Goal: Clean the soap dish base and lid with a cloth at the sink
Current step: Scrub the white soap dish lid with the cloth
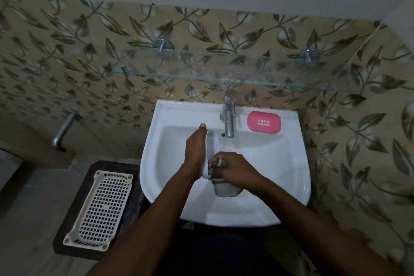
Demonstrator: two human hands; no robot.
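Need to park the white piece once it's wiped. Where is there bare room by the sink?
The white sink's back ledge left of the chrome tap is bare; its right holds the pink slotted soap dish part. The glass shelf looks clear. Both hands crowd the basin.

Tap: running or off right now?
Off, as far as visible: no stream falls from the tap spout into the sink.

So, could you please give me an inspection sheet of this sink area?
Surface: white sink, tap at the back; no water seen running.
Job's things: pink dish on the rim, right of the tap; white piece held on edge over the basin; grey cloth.
Clutter: slotted tray on a dark stand, left.
Hands: left hand holds the white piece; right hand presses the cloth against it.
Cables: nothing seen.
Surroundings: glass shelf, leaf tiles, mirror above.
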